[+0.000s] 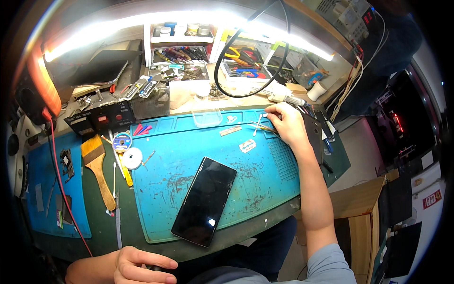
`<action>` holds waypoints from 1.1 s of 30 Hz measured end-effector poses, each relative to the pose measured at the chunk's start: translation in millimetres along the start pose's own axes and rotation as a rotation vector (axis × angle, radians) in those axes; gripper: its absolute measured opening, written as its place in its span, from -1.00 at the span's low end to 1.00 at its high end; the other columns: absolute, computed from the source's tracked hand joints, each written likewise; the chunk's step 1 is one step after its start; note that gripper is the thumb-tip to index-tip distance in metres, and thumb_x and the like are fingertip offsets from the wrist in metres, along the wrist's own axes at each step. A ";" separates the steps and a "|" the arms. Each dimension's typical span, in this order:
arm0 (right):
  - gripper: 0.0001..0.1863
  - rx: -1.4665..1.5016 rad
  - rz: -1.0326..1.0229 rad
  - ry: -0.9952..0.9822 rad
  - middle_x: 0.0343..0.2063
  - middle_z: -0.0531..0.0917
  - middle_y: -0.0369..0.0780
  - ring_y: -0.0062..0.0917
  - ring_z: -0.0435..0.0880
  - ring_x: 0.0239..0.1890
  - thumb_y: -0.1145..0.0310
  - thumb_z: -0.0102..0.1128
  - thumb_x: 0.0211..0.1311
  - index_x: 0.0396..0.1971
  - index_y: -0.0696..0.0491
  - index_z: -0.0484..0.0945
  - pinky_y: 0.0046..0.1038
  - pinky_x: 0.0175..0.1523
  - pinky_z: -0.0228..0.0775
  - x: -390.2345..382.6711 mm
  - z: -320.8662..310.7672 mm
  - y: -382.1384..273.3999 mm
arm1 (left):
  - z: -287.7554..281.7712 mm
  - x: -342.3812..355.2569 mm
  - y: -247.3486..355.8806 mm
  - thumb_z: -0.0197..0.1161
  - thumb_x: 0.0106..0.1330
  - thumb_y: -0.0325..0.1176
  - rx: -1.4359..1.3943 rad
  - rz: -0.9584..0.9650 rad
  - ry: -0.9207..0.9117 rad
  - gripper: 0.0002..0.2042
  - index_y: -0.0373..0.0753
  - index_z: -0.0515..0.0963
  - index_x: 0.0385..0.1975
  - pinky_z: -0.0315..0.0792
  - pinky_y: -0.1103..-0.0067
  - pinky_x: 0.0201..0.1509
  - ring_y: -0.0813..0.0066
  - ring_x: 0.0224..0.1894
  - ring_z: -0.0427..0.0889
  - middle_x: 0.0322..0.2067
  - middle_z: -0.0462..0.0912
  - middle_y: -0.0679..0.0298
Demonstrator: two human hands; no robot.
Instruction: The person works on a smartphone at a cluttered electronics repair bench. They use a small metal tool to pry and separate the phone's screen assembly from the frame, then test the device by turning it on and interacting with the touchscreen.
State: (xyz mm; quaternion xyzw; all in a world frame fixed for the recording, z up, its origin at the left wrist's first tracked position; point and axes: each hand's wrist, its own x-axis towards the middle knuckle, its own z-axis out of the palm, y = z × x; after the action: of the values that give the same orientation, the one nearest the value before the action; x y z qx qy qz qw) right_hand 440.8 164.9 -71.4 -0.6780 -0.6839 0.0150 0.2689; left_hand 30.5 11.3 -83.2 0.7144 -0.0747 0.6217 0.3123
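A black smartphone [204,201] lies tilted, screen up, on the blue repair mat [156,189]. At the mat's far right, my right hand [287,124] reaches down with its fingers bent together, its fingertips at the upper end of a cotton swab [258,125]. Whether they grip the swab is hard to see. Tweezers [263,127] cross the swab and run under this hand. My left hand [142,266] is near the lower edge, left of the phone and apart from it. Its fingers are curled, and something small and dark shows between them, too hidden to name.
Left of the mat lie a wooden-handled brush [98,173], a white tape roll [132,158] and a solder spool [122,142]. A clear tray [207,119] sits at the mat's far edge. A black cable loop [216,71] hangs before the tool bins [182,54]. A red wire [60,184] runs down the left.
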 end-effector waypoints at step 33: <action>-0.61 0.041 0.266 -0.129 -0.41 0.69 -0.25 -0.50 0.66 -0.35 0.03 0.50 0.02 -0.31 0.03 0.73 -0.41 -0.17 0.48 -0.1 4.1 -13.7 | -7.4 1.5 1.2 -0.16 0.54 -0.02 -0.031 -0.011 -0.071 -0.55 -0.03 0.30 0.32 0.62 0.09 -0.21 0.08 -0.18 0.56 -0.06 0.49 -0.04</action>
State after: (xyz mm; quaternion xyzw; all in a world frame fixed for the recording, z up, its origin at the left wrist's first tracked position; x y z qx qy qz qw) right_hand 426.6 165.2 -69.7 -0.7546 -0.6035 0.1081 0.2337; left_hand 24.0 14.7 -81.2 0.7315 -0.0911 0.5929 0.3240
